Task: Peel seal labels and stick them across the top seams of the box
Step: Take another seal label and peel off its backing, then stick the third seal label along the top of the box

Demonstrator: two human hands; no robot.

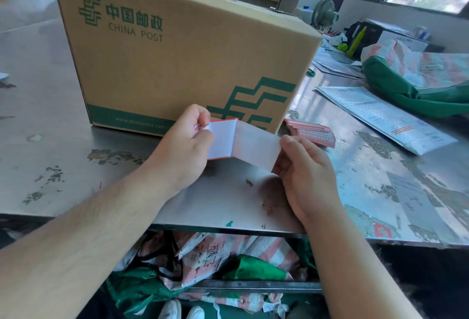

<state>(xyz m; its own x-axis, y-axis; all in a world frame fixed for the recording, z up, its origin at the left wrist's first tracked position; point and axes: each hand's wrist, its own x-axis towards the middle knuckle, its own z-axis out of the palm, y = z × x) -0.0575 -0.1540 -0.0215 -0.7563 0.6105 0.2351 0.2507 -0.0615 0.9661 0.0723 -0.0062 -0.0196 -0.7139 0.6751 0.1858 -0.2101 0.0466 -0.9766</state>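
Observation:
A large brown China Post cardboard box [177,49] stands on the metal table [50,141], right behind my hands. In front of its lower edge I hold a seal label [222,141] with a red border and white back. My left hand [185,146] pinches the label's left end. My right hand [304,166] pinches the pale backing strip [256,148], which is partly pulled away from the label toward the right. A small stack of pink seal labels [312,132] lies on the table by the box's right corner. The box's top seams are barely visible from here.
A bubble mailer [380,118] and a green-and-pink woven sack [418,77] lie on the table to the right. A small fan [324,14] and clutter stand behind. More sacks [215,268] fill the shelf under the table's front edge.

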